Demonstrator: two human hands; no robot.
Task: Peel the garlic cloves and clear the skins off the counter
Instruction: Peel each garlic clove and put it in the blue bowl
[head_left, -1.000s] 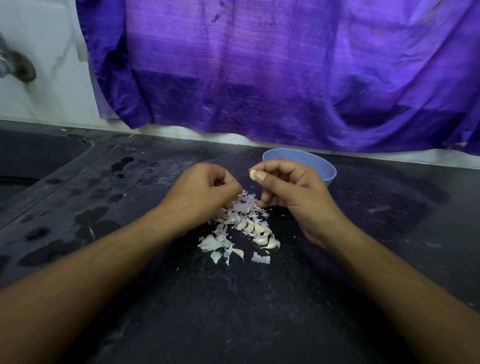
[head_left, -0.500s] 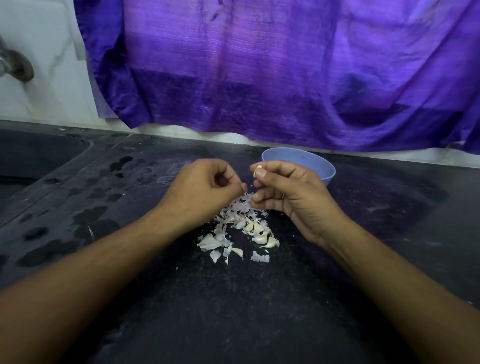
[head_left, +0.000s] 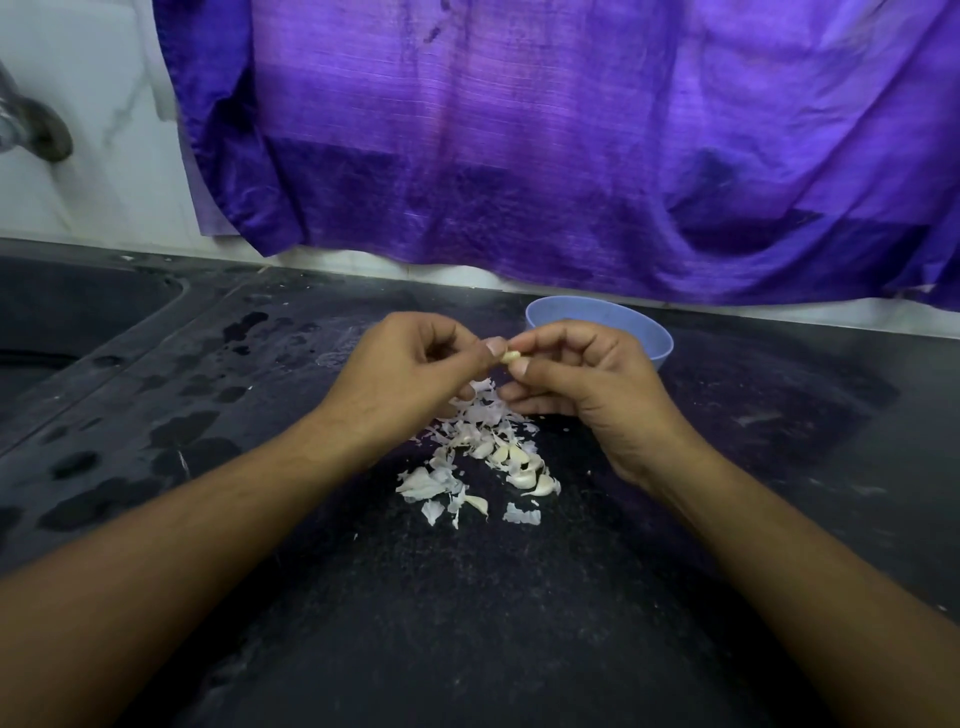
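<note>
- Clove (head_left: 510, 357) sits pinched betw. thumb and forefinger of the R hand (head_left: 587, 384), held up over the counter (head_left: 467, 613), not touching it. R hand's other fingers curl underneath.
- L hand (head_left: 400, 374) is curled too, thumb + forefinger tips brought to the clove's left end. Looks like they nip at skin there, but the skin itself is too small to make out.
- Key relation: clove's long axis runs roughly left-right, bridging the two hands. R grips the right end and the left end pokes toward L. So L is placed to strip, prob. pulling off leftward along that axis while R just holds firm.
- Pile (head_left: 483, 452) of skins + cloves lies mid-counter, under the hands and on toward the front edge. Plumper cloves sit on its right side, loose flakes at the front.
- Bowl (head_left: 660, 338), blue, stands just behind R hand near the back edge; contents hidden. Prob. where peeled cloves go; R is the nearer hand, w/ a short reach back.
- Progress, as a guess: peeling partway, skins not yet cleared.
- Risk: small slick clove could pop out of the pinch and drop into the pile.
- Also: purple cloth (head_left: 519, 130) hangs behind the back edge. Sink (head_left: 78, 312) at the left edge, tap (head_left: 36, 130) above it, wet patches on the left part.
</note>
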